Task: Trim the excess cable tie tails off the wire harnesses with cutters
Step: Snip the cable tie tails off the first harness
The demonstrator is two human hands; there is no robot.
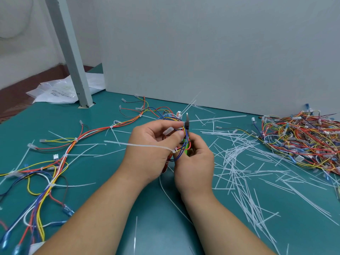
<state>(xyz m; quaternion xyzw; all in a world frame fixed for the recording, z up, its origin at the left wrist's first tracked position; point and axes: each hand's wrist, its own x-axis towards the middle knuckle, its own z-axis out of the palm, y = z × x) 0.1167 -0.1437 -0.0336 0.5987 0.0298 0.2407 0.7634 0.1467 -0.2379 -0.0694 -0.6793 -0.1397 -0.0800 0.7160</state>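
Harness [177,157] mid-frame, gripped in left hand [152,144]; uncut tie tail [138,145] sticking out leftward. Cutters [186,144] clutched in right hand [195,162], blades [187,120] pointing up, off the tail. Swing blades flush against tie head [174,150], snip clean, avoid nicking harness.

**One head-worn view, wide angle**

The camera sits above and behind the forearms, facing forward and down across the desk [55,118]. The left hand [150,144] and right hand [193,162] are mid-frame, close to the lens. A white panel [202,52] closes the far side. Straight lines bow toward the frame edges.
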